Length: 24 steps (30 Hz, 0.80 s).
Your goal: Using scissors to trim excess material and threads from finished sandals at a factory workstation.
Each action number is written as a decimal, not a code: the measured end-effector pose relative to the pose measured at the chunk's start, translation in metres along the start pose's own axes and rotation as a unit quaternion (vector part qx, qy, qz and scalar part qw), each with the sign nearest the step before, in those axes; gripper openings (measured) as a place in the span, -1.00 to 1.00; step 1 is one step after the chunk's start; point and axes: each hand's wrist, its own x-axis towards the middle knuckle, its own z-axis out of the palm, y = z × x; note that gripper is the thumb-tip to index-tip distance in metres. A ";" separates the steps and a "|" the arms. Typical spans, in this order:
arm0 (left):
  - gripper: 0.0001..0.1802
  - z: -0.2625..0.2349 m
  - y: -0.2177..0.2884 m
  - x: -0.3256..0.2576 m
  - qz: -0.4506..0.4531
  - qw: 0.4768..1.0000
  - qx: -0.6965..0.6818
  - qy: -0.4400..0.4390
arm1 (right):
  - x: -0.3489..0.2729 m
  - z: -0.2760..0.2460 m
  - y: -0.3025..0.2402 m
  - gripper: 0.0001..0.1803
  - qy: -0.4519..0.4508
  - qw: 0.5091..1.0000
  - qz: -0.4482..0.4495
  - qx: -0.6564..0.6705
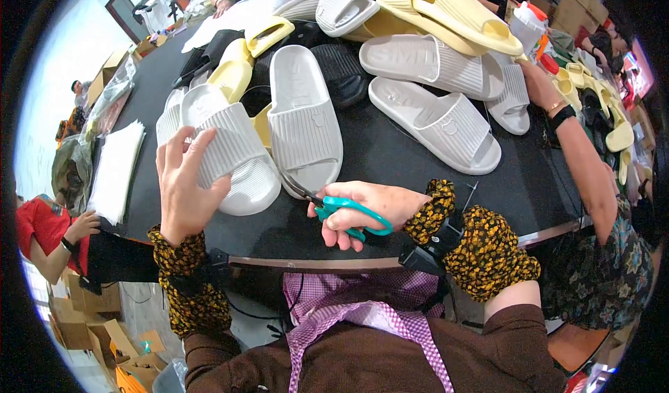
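- The person's right hand (380, 201) holds teal-handled scissors (333, 203) near the table's front edge, blades by the toe of an upright-facing grey slipper (303, 125).
- Beside it, the left hand (185, 191), thumb and fingers spread, touches the left side of another grey slipper (237, 145); whether it grips cannot be told.
- Farther right, two grey slippers (453, 132) lie on the black table (536, 191), near a co-worker's hand (543, 90).
- Beyond, yellow slippers (470, 18) lie piled.

The black table (533, 191) bears slippers (304, 136) and white sheets (118, 173).
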 end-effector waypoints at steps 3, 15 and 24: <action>-0.35 -0.002 0.000 0.002 0.000 1.000 0.002 -0.003 | 0.001 -0.001 0.001 -0.59 0.003 1.000 0.011 -0.002; -0.37 -0.015 0.003 0.009 0.017 0.999 -0.021 -0.021 | 0.003 -0.003 0.005 -0.58 -0.038 0.998 0.009 0.056; -0.39 -0.031 -0.004 0.021 0.035 0.997 -0.043 -0.055 | 0.003 0.001 0.006 -0.54 -0.074 0.995 0.012 0.062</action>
